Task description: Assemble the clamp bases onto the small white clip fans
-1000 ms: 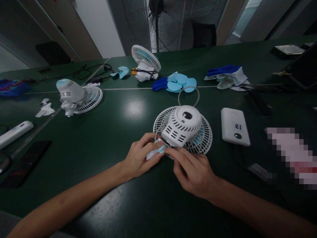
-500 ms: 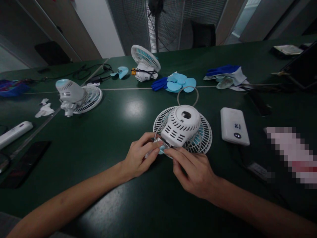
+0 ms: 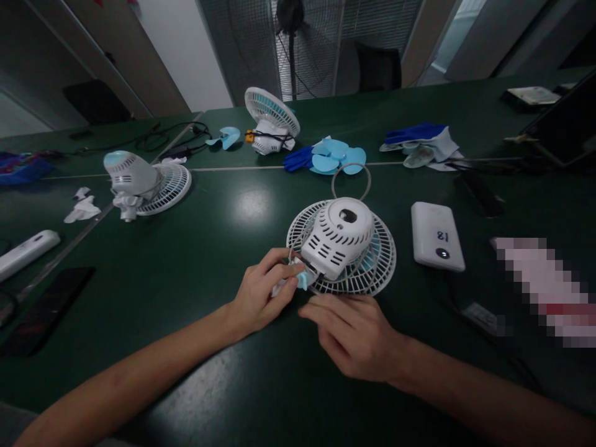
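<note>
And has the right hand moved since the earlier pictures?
Yes: against the white power bank, the right hand has drawn back from the nearest fan, lower in view.

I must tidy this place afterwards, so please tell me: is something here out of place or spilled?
Crumpled white scraps lie on the left of the green table, looking like litter. The light-blue fan blade beside a blue glove lies loose, unmounted, which seems odd. I see no spill.

Dim light — pale glare on tabletop
</note>
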